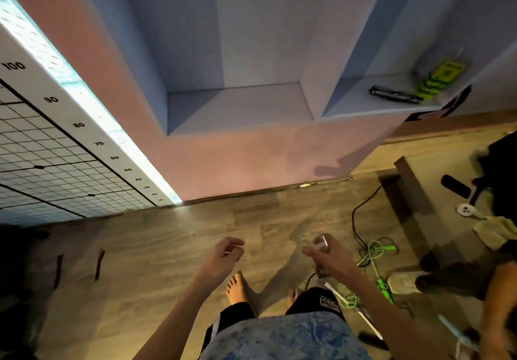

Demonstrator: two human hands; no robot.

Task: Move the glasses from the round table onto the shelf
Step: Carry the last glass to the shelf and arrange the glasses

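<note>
Right hand: my right hand (326,256) is raised over the wooden floor (156,250), fingers wrapped round a clear drinking glass (319,243); the glass is blurred, its rim pointing up and away from me.
Left hand: my left hand (223,253) hangs level with the right and apart from it, fingers loosely curled with a gap between thumb and forefinger, nothing in it.
Glass: in my right hand, well short of the shelf and lower in view.
Shelf: the pale lilac shelf unit (251,150) stands far ahead; its middle compartment (237,105) lies straight in front of me.
Right compartment: a black object (394,95), too blurred to name, lies beside a yellow-green packet (439,78).
Left: a white grid board (56,158) with numbers along its edge leans by the shelf.
Floor, right: a black cable (361,211) and green cord (372,253) lie near my right hand.
Near: my bare foot (239,289) rests on the floor below my hands.
</note>
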